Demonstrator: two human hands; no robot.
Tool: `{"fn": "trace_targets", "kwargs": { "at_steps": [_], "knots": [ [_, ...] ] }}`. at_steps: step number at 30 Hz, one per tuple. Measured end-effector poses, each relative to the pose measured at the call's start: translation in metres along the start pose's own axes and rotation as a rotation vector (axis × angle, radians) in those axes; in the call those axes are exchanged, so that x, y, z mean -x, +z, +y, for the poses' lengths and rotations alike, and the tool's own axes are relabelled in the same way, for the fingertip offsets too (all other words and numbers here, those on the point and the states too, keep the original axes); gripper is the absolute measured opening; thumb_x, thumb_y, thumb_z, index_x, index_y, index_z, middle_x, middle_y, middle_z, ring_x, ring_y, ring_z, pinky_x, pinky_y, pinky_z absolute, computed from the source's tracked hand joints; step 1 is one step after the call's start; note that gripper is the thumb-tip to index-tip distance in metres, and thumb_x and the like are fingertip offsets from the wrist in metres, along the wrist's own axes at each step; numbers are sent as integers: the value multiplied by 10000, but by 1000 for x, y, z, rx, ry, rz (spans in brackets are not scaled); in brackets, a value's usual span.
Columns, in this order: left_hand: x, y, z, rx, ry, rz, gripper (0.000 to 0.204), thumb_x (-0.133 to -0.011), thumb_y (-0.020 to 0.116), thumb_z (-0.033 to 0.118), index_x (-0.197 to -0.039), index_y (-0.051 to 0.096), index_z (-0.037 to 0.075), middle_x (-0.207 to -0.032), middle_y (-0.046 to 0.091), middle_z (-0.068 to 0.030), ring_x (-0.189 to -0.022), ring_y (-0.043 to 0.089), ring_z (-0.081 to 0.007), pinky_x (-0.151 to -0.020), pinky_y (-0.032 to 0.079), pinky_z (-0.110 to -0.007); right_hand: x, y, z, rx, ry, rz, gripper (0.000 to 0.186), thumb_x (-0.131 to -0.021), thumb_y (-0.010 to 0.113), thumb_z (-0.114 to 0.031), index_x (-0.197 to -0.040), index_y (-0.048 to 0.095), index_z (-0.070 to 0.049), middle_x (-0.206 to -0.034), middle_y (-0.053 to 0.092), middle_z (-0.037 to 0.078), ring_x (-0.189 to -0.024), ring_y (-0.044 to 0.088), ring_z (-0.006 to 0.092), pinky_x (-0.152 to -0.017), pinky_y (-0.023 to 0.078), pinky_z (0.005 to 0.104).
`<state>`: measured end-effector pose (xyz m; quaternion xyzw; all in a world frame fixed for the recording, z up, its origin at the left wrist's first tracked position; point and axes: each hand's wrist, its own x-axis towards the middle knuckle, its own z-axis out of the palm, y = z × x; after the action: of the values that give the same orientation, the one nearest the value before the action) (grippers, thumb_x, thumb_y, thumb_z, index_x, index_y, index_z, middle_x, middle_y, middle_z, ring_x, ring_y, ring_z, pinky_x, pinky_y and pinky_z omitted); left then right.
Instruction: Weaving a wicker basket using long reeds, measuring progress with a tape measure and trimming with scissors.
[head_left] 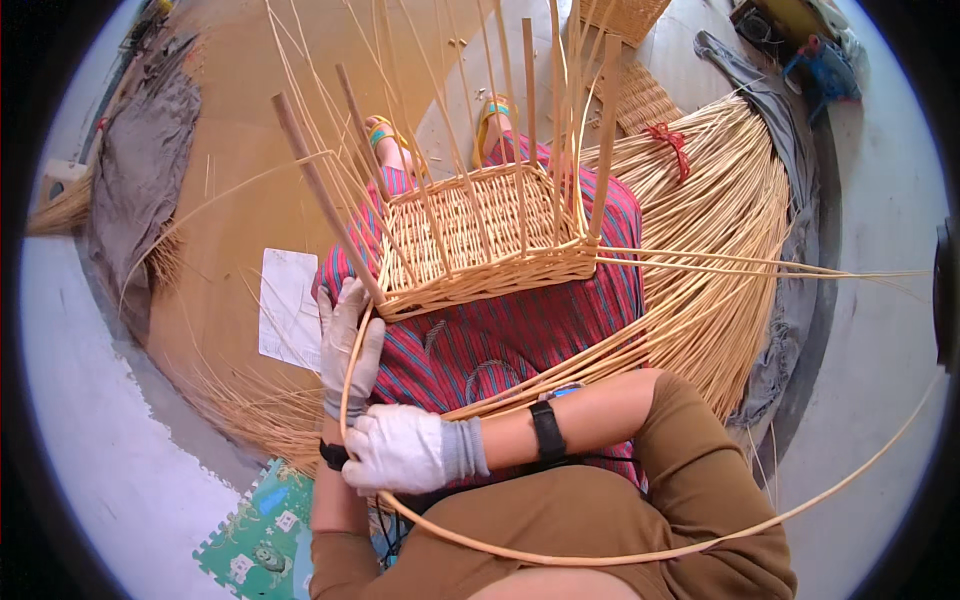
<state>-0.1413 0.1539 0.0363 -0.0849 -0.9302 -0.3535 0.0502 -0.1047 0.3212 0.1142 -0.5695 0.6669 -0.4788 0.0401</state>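
A shallow woven willow basket [470, 215] with upright stakes rests on my lap, on striped red cloth [500, 350]. At its near left corner my left hand [345, 340], in a pale glove, is closed on a long pale rod [560, 555] that runs down from that corner. My right hand [405, 450], also gloved, crosses to the left below it and grips the same rod, which then bows down and out to the right. Loose rods [740, 267] stick out from the basket's right corner.
A big bundle of rods [720, 220] with red ties lies at the right, a woven mat [640, 90] behind it. A white sheet [282, 305], grey cloth [135, 200], scattered rods [230, 400] and a green foam mat [255, 540] lie at the left.
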Motion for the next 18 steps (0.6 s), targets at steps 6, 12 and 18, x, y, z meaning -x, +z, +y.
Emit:
{"fn": "trace_targets", "kwargs": {
  "at_steps": [6, 12, 18],
  "knots": [
    [-29, -22, -4, -39, 82, -165, 570, -847, 539, -23, -1408, 621, 32, -1344, 690, -179, -1350, 603, -362, -1303, 191, -537, 14, -14, 3, 175, -13, -14, 136, -854, 634, -267, -907, 598, -148, -792, 604, 35, -781, 656, 236, -621, 515, 397],
    [-63, -7, 4, 905, -218, 101, 340, -1136, 465, 277, -1200, 648, -3, -1030, 739, -116, -976, 720, -226, -913, 570, -344, 20, -15, 0, 198, 36, -51, 124, -859, 627, -290, -894, 593, -176, -758, 577, 13, -732, 636, 221, -579, 483, 398],
    [-63, 31, 7, 1231, -454, -19, 713, -1008, 401, 786, -766, 501, 123, -574, 427, 20, -470, 451, -115, -437, 352, -258, 39, -28, -4, 177, 90, -121, 122, -838, 636, -287, -893, 633, -178, -754, 621, 11, -717, 668, 219, -574, 501, 397]
  ]
}}
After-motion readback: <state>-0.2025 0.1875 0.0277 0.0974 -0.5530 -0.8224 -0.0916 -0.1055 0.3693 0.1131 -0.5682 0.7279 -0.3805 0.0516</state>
